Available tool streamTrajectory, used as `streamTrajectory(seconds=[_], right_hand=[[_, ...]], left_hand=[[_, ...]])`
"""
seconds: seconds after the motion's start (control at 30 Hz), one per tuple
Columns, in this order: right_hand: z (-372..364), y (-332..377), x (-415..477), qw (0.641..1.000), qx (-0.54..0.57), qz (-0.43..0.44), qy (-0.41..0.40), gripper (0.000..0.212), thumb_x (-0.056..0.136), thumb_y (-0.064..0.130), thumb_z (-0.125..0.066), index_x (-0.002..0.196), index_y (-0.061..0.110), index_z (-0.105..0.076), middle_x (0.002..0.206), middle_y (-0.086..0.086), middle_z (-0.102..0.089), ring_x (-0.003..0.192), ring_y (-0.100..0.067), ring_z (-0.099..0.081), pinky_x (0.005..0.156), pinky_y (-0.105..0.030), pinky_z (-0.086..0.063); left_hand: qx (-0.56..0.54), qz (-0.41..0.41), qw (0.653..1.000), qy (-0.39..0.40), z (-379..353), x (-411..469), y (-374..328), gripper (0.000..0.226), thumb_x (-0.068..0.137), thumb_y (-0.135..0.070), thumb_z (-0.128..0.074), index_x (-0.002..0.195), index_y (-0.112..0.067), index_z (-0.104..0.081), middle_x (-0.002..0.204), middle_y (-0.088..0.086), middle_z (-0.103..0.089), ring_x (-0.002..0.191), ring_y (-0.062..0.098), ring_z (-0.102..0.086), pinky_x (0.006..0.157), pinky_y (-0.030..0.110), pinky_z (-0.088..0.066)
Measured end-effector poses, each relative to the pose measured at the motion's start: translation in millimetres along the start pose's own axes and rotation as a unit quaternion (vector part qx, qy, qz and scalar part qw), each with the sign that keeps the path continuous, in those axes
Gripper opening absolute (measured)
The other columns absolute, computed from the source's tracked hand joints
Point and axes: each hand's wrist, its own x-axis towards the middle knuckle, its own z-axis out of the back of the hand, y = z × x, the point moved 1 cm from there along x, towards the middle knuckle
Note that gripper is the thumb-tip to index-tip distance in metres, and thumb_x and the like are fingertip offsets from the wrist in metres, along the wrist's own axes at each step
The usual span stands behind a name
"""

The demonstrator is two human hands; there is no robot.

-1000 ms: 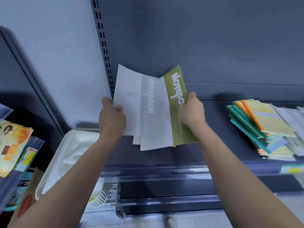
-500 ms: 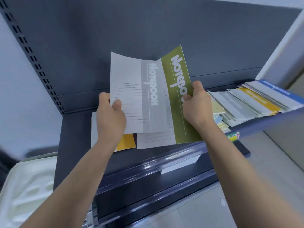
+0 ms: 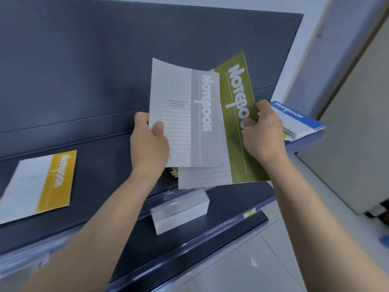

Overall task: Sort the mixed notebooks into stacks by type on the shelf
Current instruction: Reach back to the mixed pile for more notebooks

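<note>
I hold two thin notebooks upright over the dark shelf (image 3: 101, 178). My left hand (image 3: 150, 146) grips the lower left edge of a grey-striped notebook (image 3: 185, 114). Behind it and to the right is a green-striped notebook (image 3: 237, 114), pinched at its right edge by my right hand (image 3: 263, 135). A yellow-striped notebook (image 3: 42, 182) lies flat on the shelf at the left. Behind my right hand rests a pile of notebooks with a blue-striped one (image 3: 294, 116) on top. Coloured book edges (image 3: 174, 172) peek out below the held pair.
The shelf's dark back panel (image 3: 105, 60) rises behind the notebooks. A clear label holder (image 3: 181, 209) hangs from the shelf's front rail. A lower dark shelf (image 3: 210, 234) juts out beneath. Pale floor tiles (image 3: 273, 260) and a light wall panel (image 3: 347, 123) lie to the right.
The view has swung right along the shelf. The yellow-striped notebook now lies apart at far left, and both hands still hold the grey and green notebooks.
</note>
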Motion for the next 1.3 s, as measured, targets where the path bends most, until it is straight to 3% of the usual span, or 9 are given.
streamTrajectory(seconds=[0.07, 0.2, 0.37, 0.57, 0.83, 1.0, 1.13, 1.3], right_hand=[[23, -26, 15, 1.0, 0.003, -0.011, -0.003, 0.025, 0.095, 0.007, -0.043, 0.12, 0.009, -0.043, 0.102, -0.003, -0.052, 0.09, -0.021, -0.047, 0.071, -0.028, -0.035], [55, -66, 42, 0.999, 0.0, -0.034, -0.007, 0.03, 0.095, 0.007, -0.042, 0.125, 0.01, -0.043, 0.118, -0.01, -0.058, 0.104, -0.027, -0.052, 0.073, -0.028, -0.036], [70, -105, 72, 0.999, -0.008, -0.042, -0.031, 0.027, 0.094, 0.004, -0.041, 0.121, 0.008, -0.044, 0.109, -0.012, -0.061, 0.086, -0.022, -0.048, 0.067, -0.025, -0.032], [63, -126, 112, 0.997, -0.039, -0.055, -0.034, 0.025, 0.095, 0.005, -0.039, 0.119, 0.008, -0.042, 0.106, -0.013, -0.059, 0.083, -0.023, -0.046, 0.061, -0.027, -0.034], [50, -129, 186, 0.995, -0.076, -0.036, -0.054, 0.025, 0.093, 0.004, -0.039, 0.118, 0.008, -0.041, 0.102, -0.014, -0.058, 0.079, -0.027, -0.044, 0.065, -0.033, -0.033], [33, -141, 222, 0.998, -0.057, -0.014, -0.033, 0.022, 0.094, 0.006, -0.038, 0.116, 0.008, -0.041, 0.103, -0.016, -0.06, 0.078, -0.026, -0.045, 0.064, -0.034, -0.036], [24, -155, 249, 0.999, -0.028, 0.025, 0.012, 0.024, 0.093, 0.006, -0.04, 0.117, 0.008, -0.042, 0.107, -0.017, -0.06, 0.08, -0.024, -0.041, 0.066, -0.032, -0.032], [24, -175, 278, 0.993, -0.014, 0.076, 0.086, 0.022, 0.093, 0.008, -0.041, 0.116, 0.008, -0.041, 0.107, -0.016, -0.059, 0.081, -0.023, -0.041, 0.066, -0.031, -0.031]], left_hand=[[0.004, -0.001, 1.0, 0.005, -37, -9, -11, 0.006, 0.1, -0.013, -0.039, 0.103, -0.011, -0.044, 0.081, -0.016, -0.051, 0.071, 0.002, -0.05, 0.068, 0.03, -0.05], [0.029, -0.006, 1.0, 0.007, -93, -19, -23, 0.005, 0.1, -0.014, -0.039, 0.102, -0.011, -0.042, 0.08, -0.011, -0.051, 0.077, 0.016, -0.052, 0.069, 0.035, -0.047], [0.06, 0.01, 0.998, 0.008, -136, -13, -24, 0.002, 0.1, -0.015, -0.038, 0.099, -0.013, -0.039, 0.095, 0.0, -0.053, 0.086, 0.022, -0.053, 0.07, 0.037, -0.047], [0.089, 0.025, 0.996, 0.0, -172, 19, -13, 0.001, 0.1, -0.013, -0.037, 0.1, -0.012, -0.037, 0.096, 0.001, -0.053, 0.082, 0.02, -0.052, 0.055, 0.027, -0.038], [0.159, 0.044, 0.986, -0.008, -212, 78, 1, 0.007, 0.1, -0.013, -0.035, 0.103, -0.008, -0.037, 0.093, 0.006, -0.051, 0.084, 0.026, -0.05, 0.066, 0.037, -0.04], [0.242, 0.114, 0.964, 0.002, -231, 90, 16, 0.011, 0.098, -0.01, -0.035, 0.108, -0.007, -0.035, 0.089, 0.007, -0.049, 0.077, 0.024, -0.048, 0.055, 0.033, -0.035], [0.289, 0.157, 0.944, 0.0, -251, 85, 29, 0.023, 0.095, -0.005, -0.039, 0.116, 0.003, -0.036, 0.104, 0.02, -0.055, 0.095, 0.035, -0.053, 0.068, 0.034, -0.034], [0.391, 0.193, 0.899, -0.039, -274, 62, 40, 0.036, 0.094, -0.008, -0.044, 0.124, 0.007, -0.032, 0.109, 0.023, -0.057, 0.1, 0.04, -0.057, 0.068, 0.035, -0.036]])
